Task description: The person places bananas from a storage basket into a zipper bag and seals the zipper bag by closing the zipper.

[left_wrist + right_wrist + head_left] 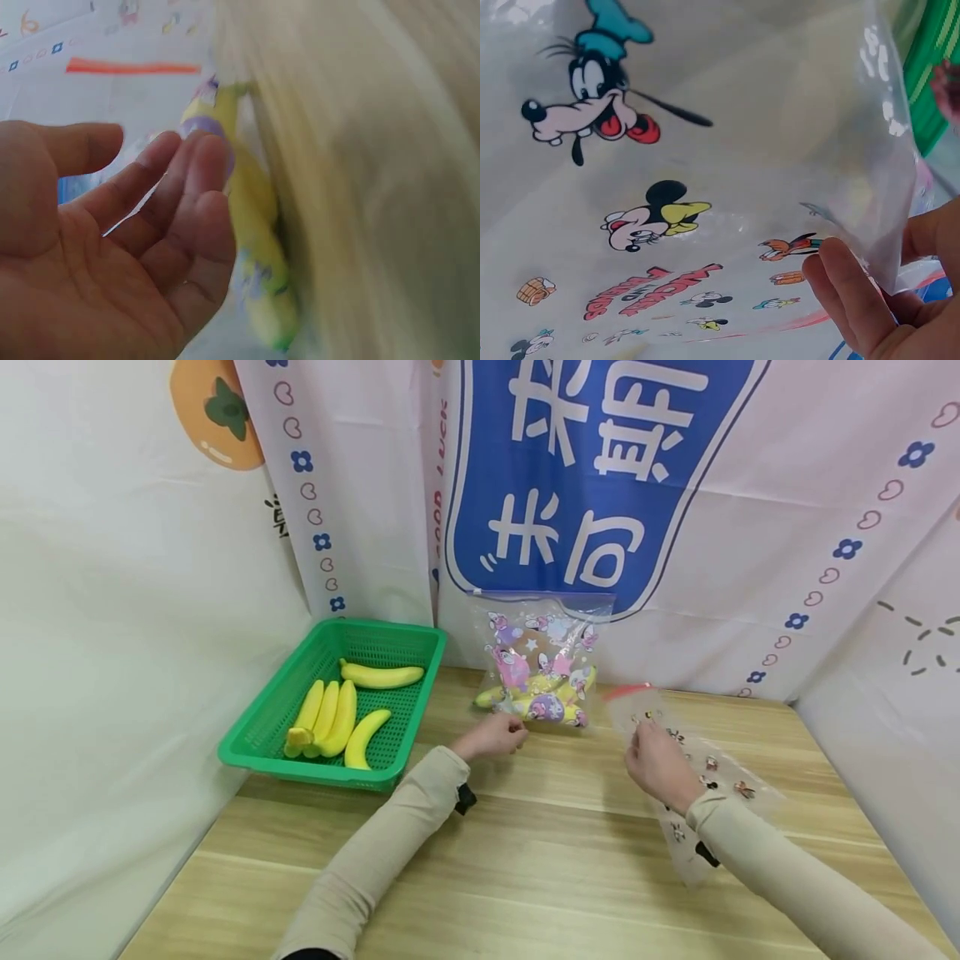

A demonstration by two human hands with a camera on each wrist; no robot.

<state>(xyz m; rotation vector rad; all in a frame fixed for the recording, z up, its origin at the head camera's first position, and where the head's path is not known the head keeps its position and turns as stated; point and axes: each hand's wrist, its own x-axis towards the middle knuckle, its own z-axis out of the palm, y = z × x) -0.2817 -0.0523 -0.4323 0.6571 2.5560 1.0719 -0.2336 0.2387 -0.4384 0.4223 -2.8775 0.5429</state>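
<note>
My right hand (663, 768) pinches the edge of a clear zip bag (742, 150) printed with cartoon characters. Raised over the table's right side, that bag has a red strip at its top and hangs flat. My left hand (491, 737) is just in front of a second clear zip bag (547, 652), printed in pink and purple. That one stands against the back wall with yellow bananas (255, 202) lying in its bottom. In the left wrist view the left fingers are loosely bent and hold nothing.
To the left, a green plastic basket (300, 768) holds several bananas (382, 676). The wood-patterned table (525, 877) runs back to a hanging cloth (375, 510) with a blue printed sign. White cloth also borders both sides.
</note>
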